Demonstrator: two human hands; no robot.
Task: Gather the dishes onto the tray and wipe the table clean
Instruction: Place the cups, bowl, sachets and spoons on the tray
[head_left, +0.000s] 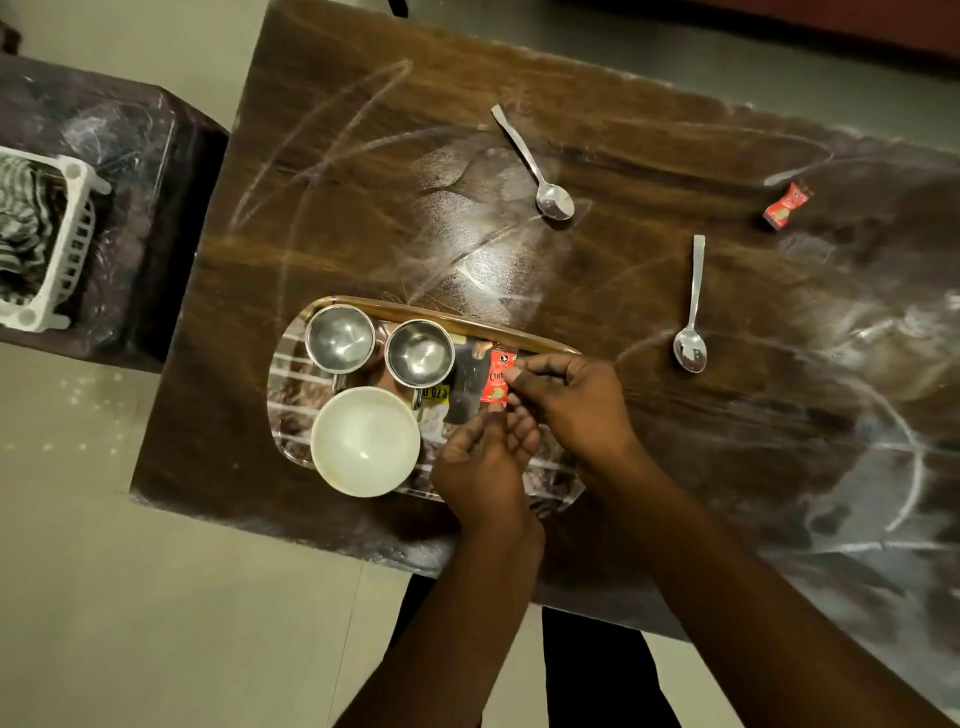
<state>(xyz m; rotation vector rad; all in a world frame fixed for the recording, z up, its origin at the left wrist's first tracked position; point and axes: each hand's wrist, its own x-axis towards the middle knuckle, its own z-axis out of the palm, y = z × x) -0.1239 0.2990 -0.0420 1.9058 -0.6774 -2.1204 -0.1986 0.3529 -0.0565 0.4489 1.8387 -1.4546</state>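
Note:
A patterned oval tray (291, 395) lies on the near left part of the dark wooden table (363, 182). On it stand two steel cups (340, 338) (420, 353) and a white bowl (365, 441). My right hand (571, 405) pinches a red sachet (497, 378) over the tray's right half. My left hand (485, 462) hovers just below it with fingers loosely curled, holding nothing. Two steel spoons (535, 166) (692, 312) lie on the table beyond the tray. A second red sachet (785, 205) lies at the far right.
White dusty smears streak the tabletop, densest at the right (857, 415). A white plastic basket (62, 249) with a striped cloth (18, 218) sits on a dark stool (130, 156) to the left of the table. Pale floor surrounds the table.

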